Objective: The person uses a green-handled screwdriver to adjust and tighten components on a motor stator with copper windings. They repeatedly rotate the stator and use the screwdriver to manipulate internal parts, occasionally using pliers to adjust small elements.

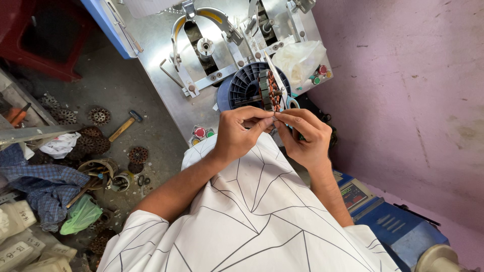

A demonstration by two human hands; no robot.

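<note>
From the head camera, looking straight down: the left hand [241, 132] and the right hand [302, 137] meet just below a round laminated metal stator core with copper-coloured windings [269, 90], which stands on edge against a dark blue ribbed plastic disc [247, 83] on the machine; both hands are pinched narrow, fingertips touching over something small at the core's lower edge, though what they grip is too small to tell, perhaps a wire end or an insulating strip; a thin pale blade-like strip [275, 80] rises across the core, and a slip of the fingers against it or the sharp lamination edges could nick the skin; a hard pull could snap or kink the fine winding, and the core, only propped upright, might tip off the disc

The surface is a bare steel machine table [161, 55] carrying curved clamps, bolts, a crumpled clear plastic bag [300, 58] and red and green push buttons [203, 133]; the room has a rough pink wall [413, 100] on one side; on the other, a dusty grey floor [121, 90] is strewn with spare rusty round cores [91, 138], a wooden-handled hammer [126, 126], a blue checked cloth [45, 186] and a green plastic bag [80, 214]
</note>
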